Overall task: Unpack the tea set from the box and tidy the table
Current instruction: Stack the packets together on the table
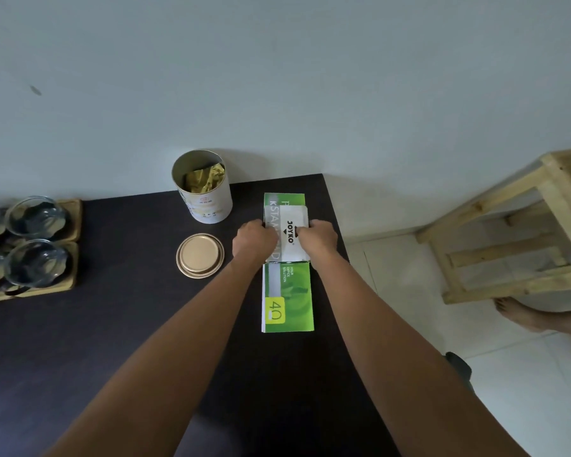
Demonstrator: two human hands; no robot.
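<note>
Both hands grip the green box (287, 258) on the dark tabletop (129, 324). The left hand (253, 240) clasps its left edge; the right hand (318, 240) pinches the white flap (294, 237), fingers closed on it.

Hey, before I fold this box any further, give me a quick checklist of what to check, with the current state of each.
1. Both hands on the green and white cardboard box: ok, left hand and right hand press its middle flaps.
2. Box flat on the dark table: ok.
3. Box empty: cannot tell.
4. White cylindrical tin closed: not ok, its round gold lid lies beside it.
5. Glass cups on wooden trays: ok.
</note>
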